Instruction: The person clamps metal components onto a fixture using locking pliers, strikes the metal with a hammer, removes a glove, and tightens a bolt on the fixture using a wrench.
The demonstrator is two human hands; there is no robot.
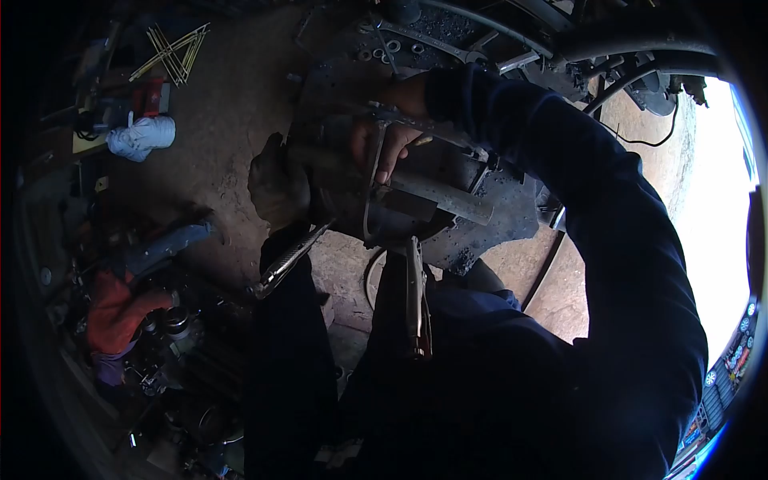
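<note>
My right hand point(394, 146) is bare and reaches over a dark metal workpiece. Its fingers lie on both sides of a thin, upright metal strip point(371, 184), closed on it, with one fingertip pointing down. Under that fingertip runs a metal pipe point(444, 198), slanting across the workpiece. My left hand point(278, 190), in a dark work glove, is at the workpiece's left edge beside the pipe's end; shadow hides its fingers. Two locking pliers stick out toward me from the near edge, one on the left point(292, 260) and one in the middle point(414, 296).
The metal table point(504, 232) bears a wrench point(432, 40), several washers point(392, 48) and dark grit. Thick hoses point(640, 48) cross at upper right. Yellow rods point(172, 54) and a white cloth bundle point(142, 138) lie at left. Another person in an orange sleeve point(116, 312) is at lower left.
</note>
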